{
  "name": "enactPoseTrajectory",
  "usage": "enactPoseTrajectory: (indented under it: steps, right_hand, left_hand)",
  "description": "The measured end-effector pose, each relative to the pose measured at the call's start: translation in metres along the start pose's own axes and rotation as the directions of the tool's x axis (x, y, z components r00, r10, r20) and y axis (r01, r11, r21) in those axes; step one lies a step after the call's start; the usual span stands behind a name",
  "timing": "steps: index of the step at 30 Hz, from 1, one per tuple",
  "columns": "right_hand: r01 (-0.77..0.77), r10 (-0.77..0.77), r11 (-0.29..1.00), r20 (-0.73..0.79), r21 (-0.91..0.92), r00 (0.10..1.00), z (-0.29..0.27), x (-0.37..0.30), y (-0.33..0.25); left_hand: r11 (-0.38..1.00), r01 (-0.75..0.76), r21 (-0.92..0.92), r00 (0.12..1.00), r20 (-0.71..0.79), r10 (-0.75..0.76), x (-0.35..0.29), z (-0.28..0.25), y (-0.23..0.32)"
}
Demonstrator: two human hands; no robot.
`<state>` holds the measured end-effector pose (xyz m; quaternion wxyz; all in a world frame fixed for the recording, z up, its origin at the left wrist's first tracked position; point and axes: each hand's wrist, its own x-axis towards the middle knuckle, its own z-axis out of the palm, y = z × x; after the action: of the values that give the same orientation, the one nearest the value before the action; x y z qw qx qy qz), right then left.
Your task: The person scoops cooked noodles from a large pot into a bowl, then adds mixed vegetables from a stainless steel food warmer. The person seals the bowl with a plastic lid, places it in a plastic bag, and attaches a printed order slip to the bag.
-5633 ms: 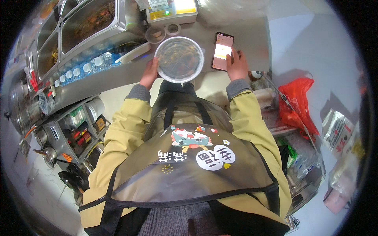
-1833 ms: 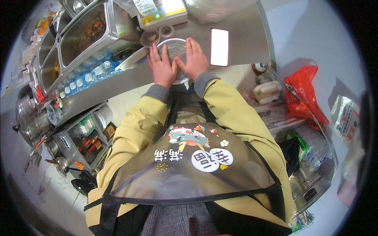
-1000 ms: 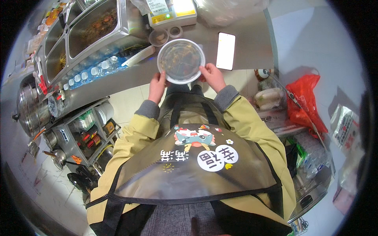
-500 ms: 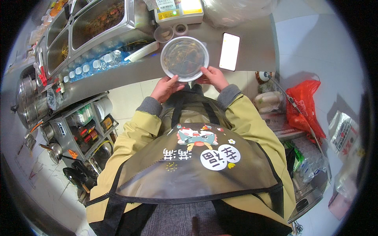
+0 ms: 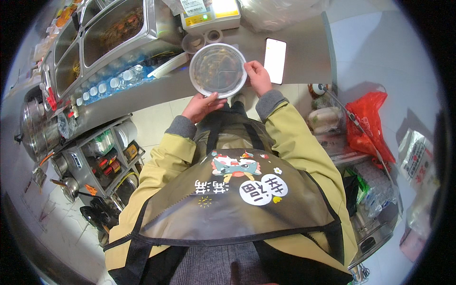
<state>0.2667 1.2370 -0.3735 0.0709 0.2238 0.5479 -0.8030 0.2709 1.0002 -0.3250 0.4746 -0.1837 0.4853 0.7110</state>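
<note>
A round white takeaway bowl with a clear lid (image 5: pixel 218 71) is held between my two hands at the counter's front edge; food shows dimly through the lid. My left hand (image 5: pixel 204 106) grips the rim at the near side, thumb on top and fingers underneath. At the bowl's right side my right hand (image 5: pixel 258 77) pinches the rim, its fingers closed against the lid's edge. Just beyond the bowl stand a small clear cup (image 5: pixel 194 43) and a roll of tape (image 5: pixel 213 35). A phone with a bright white screen (image 5: pixel 275 61) lies right of my right hand.
Steel food trays (image 5: pixel 114 35) fill the far left, with several water bottles (image 5: pixel 114 81) along their front. A white-and-yellow label machine (image 5: pixel 211 16) stands at the back. Below the counter are a shelf rack (image 5: pixel 102 159) at left and a red plastic bag (image 5: pixel 368 123) at right.
The bowl has shifted slightly left. My right hand has moved from under its near right edge up along the right rim. My left hand stays at the near rim.
</note>
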Motion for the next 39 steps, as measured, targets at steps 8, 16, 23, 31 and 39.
enactPoseTrajectory:
  steps: [8,16,23,31,39]
  right_hand:
    - [-0.130,0.129,0.990,0.011,0.058,0.992,0.010,0.019,-0.030]
    - [0.090,-0.097,0.986,-0.040,-0.141,0.994,0.016,0.043,-0.009]
    - [0.053,-0.074,0.987,-0.132,-0.153,0.988,0.021,0.031,-0.009]
    - [-0.274,0.292,0.941,0.069,-0.196,0.954,0.009,-0.042,0.019]
    - [-0.170,0.211,0.974,0.315,-0.151,0.926,0.009,-0.047,0.052]
  left_hand:
    - [0.998,0.063,-0.011,0.997,0.044,-0.062,0.000,-0.005,0.005]
    - [0.993,0.102,0.052,0.995,0.014,-0.103,0.000,-0.010,0.007]
    - [0.986,0.012,0.167,0.998,-0.065,-0.001,-0.002,-0.010,0.001]
    - [0.988,-0.039,0.151,0.988,-0.140,0.060,-0.011,-0.003,-0.014]
    - [0.990,-0.018,0.143,0.996,-0.079,0.030,0.001,-0.007,-0.019]
